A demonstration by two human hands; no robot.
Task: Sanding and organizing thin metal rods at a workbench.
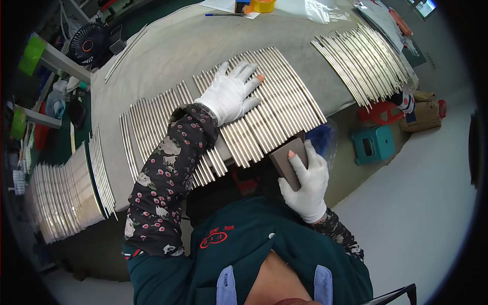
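Note:
A row of slim, shiny metal rods (290, 96) lies side by side across the middle of the grey-covered table (168, 56). My left hand (231, 94), in a white glove with one bare fingertip showing, rests flat on them with its fingers spread. Another group of the same rods (157, 124) lies to the left, partly hidden under my flowered sleeve. At the table's near edge, my gloved right hand (311, 183) grips a flat grey-brown block (284, 161), close to the near ends of the rods. The block's far side is partly hidden.
More rods (363, 66) lie at the table's right end, and a stacked bundle (66, 193) sits at far left. A black fan (89, 44) stands back left. A teal stool (375, 145) and cardboard box (422, 119) are on the right. A pen (223, 14) lies at the back.

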